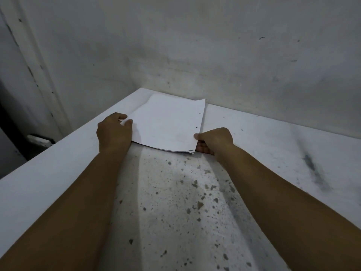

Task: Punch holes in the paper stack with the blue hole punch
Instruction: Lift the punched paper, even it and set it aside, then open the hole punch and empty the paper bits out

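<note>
Your left hand (114,132) grips the left edge of the paper stack (168,124), with the thumb on top of the sheets. The stack lies flat on the white table (263,137), near the far corner by the gray wall (195,45). Two small punched holes (196,127) show along its right edge. Your right hand (214,140) pinches the near right corner, thumb on top; the fingers look tucked under the paper, but it is hard to be sure.
</note>
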